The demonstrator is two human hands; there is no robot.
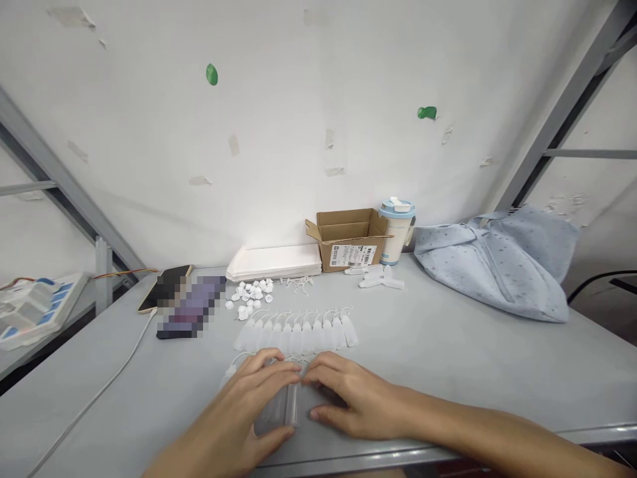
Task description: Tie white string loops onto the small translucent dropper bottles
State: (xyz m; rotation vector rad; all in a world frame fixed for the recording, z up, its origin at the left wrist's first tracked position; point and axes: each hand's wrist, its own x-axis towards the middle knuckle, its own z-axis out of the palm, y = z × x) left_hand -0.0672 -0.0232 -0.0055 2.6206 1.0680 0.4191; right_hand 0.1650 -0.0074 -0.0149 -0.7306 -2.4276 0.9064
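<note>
My left hand [243,405] arches low over the table near its front edge, thumb apart from the fingers. Under and beside it lies a clear plastic tube-like piece [292,406], partly hidden; whether the fingers touch it I cannot tell. To its right rests my right hand [351,398], fingers curved and thumb spread, with nothing visible in it. Just beyond both hands, translucent white tubes [297,337] with thin strings at their tops lie side by side in a row. Part of another white tube [229,373] shows left of my left hand.
Behind the row are small white caps [256,290], loose white strings [298,283] and more white tubes [381,279]. A white stack [276,262], cardboard box [351,242] and lidded cup [395,232] line the wall. Phones [166,289] lie left, blue cloth [492,265] right.
</note>
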